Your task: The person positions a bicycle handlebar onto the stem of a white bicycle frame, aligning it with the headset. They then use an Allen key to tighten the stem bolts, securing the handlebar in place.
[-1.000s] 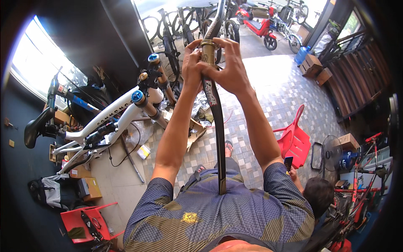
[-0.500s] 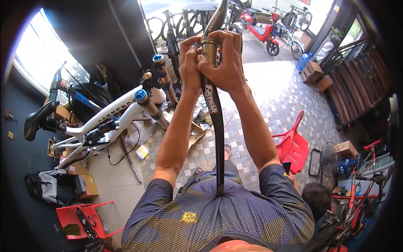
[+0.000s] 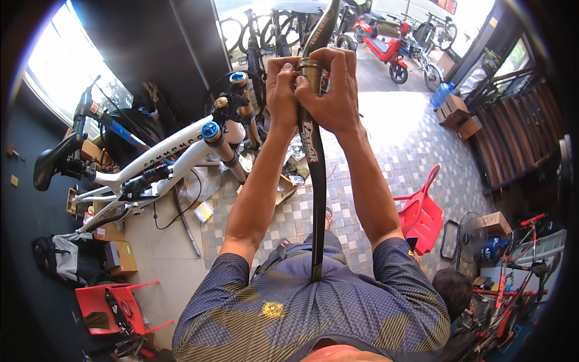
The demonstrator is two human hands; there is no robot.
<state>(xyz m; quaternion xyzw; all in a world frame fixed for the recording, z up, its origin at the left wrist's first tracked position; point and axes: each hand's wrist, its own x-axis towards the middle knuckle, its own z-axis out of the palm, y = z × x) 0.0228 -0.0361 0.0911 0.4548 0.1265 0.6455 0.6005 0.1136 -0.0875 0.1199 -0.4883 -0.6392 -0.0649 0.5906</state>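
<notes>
A black bicycle handlebar runs away from me, its near end against my shirt and its far end rising past my hands. At its middle is a bronze-coloured tubular section with a ringed edge; whether it is part of the bar or a separate piece I cannot tell. My left hand is closed against its left side, fingers curled. From the right, my right hand grips the same section, thumb laid across the near side and fingers bent over the far side. Some fingertips are hidden behind the bar.
On the left stands a white bicycle frame beside blue-capped fork legs. Red chairs are at right and lower left. A person's head is close at lower right, near a fan. Cardboard boxes sit farther back.
The view has shifted a little, so the white frame and my hands appear slightly farther right. Both hands keep their hold on the handlebar.
</notes>
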